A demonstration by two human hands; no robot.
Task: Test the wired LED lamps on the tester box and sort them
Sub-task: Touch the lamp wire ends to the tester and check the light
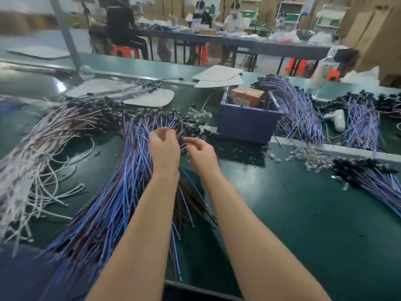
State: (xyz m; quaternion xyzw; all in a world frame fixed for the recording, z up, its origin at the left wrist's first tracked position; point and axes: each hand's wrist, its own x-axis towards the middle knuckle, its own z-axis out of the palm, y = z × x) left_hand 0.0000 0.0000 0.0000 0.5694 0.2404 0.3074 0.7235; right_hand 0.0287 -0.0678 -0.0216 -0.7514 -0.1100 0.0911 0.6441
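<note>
A big fan of blue-and-brown wired lamps (121, 192) lies on the green table, black lamp heads at the far end. My left hand (165, 148) hovers over the heads with its fingers curled and pinches thin wires there. My right hand (200, 154) is beside it, fingers curled around wire ends that poke out to the left. The blue tester box (247, 122) stands just beyond my hands, with a brown block inside it.
A pile of white-wired lamps (36, 153) spreads at the left. More blue bundles lie behind the box (301, 109) and at the right (373, 179). Clear loose caps (308, 157) are scattered right of the box. People sit at a far table.
</note>
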